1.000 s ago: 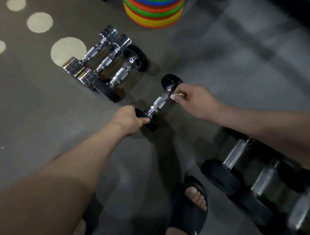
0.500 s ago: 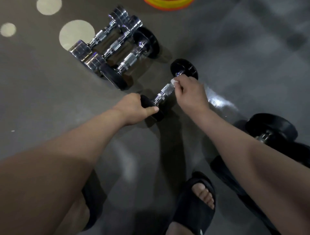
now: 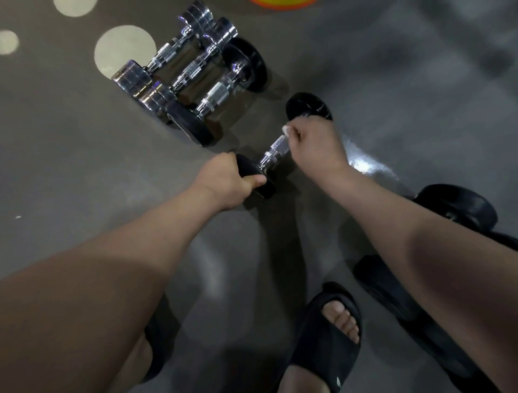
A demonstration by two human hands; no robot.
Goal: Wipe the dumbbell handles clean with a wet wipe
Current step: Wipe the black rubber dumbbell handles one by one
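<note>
A small dumbbell [image 3: 276, 150] with black end weights and a chrome knurled handle lies on the grey floor. My left hand [image 3: 227, 182] grips its near black end. My right hand [image 3: 316, 143] is curled over the far part of the handle, pinching a white wet wipe [image 3: 286, 130] against the metal. Only a small bit of the wipe shows at my fingertips. The far black end [image 3: 307, 108] sticks out beyond my right hand.
Three dumbbells [image 3: 190, 75] lie side by side further back on the left, two chrome and one with black ends. Larger black dumbbells [image 3: 454, 207] lie at the right, partly behind my right forearm. My sandalled foot [image 3: 328, 333] stands below. Coloured discs [image 3: 283, 2] sit at the top edge.
My right hand has come from the side to lie over the handle, and the wipe has shifted slightly along it. My left hand keeps its grip on the near end. The view tilted down.
</note>
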